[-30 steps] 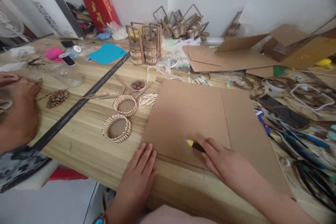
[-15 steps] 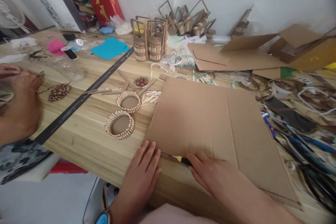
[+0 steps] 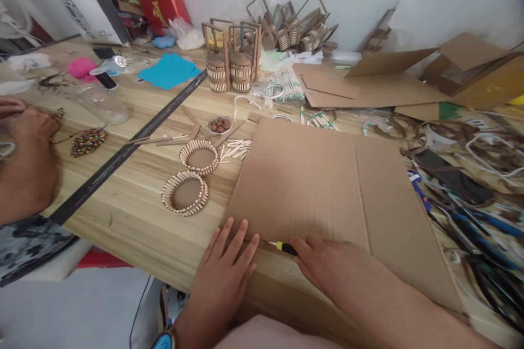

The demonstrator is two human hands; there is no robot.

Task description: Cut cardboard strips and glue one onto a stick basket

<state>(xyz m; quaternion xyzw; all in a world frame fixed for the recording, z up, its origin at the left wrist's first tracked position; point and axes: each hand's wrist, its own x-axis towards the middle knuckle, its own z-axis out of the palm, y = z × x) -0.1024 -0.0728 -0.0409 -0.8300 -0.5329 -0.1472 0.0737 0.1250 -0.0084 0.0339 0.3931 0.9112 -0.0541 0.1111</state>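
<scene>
A large sheet of brown cardboard [image 3: 303,174] lies flat on the wooden table. My left hand [image 3: 229,256] is spread with its fingers apart, flat on the sheet's near left corner. My right hand [image 3: 315,253] is wrapped round the black end of a yellow-and-black craft knife [image 3: 284,247]. The knife points left along the cardboard's near edge, its tip close to my left fingers. Left of the sheet stand two round rings of short sticks, one nearer [image 3: 185,193] and one farther [image 3: 198,157].
A co-worker's hand [image 3: 35,125] is at the far left by a beaded piece [image 3: 88,142]. Small lidded baskets [image 3: 240,71] stand at the back. Tools and cords [image 3: 470,218] crowd the right side. A black strip [image 3: 135,142] crosses the table.
My left hand has shifted slightly right along the near edge, its fingers wider apart. My right hand and the knife have barely moved. The view has shifted a little.
</scene>
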